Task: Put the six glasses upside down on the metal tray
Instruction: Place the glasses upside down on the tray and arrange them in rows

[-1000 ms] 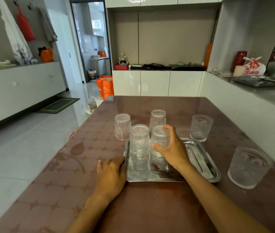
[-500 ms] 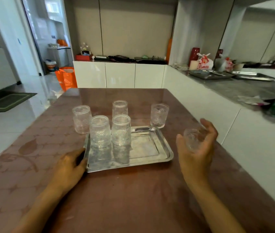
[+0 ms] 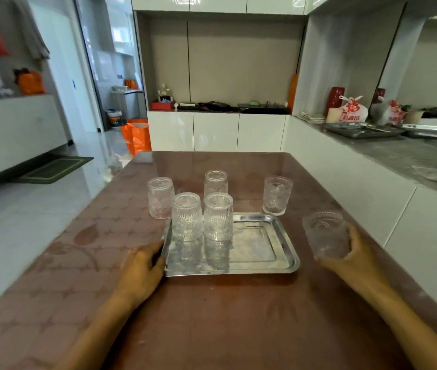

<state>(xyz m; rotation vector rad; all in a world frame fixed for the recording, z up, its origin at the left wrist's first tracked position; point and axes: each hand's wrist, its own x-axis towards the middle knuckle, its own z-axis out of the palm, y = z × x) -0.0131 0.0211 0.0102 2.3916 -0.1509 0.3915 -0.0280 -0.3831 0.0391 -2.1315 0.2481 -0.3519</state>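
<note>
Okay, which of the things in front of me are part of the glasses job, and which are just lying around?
Part of the job:
- metal tray, left hand at its edge
- two glasses on the tray
- three glasses on the table
- glass in the right hand

Just lying about:
- orange bag on the floor
- red-printed plastic bag on the counter
- green doormat

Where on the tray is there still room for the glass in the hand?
The tray's right half is bare, from the two glasses to its right rim; so is its front strip. The back-left corner is crowded. The right hand holds the glass.
</note>
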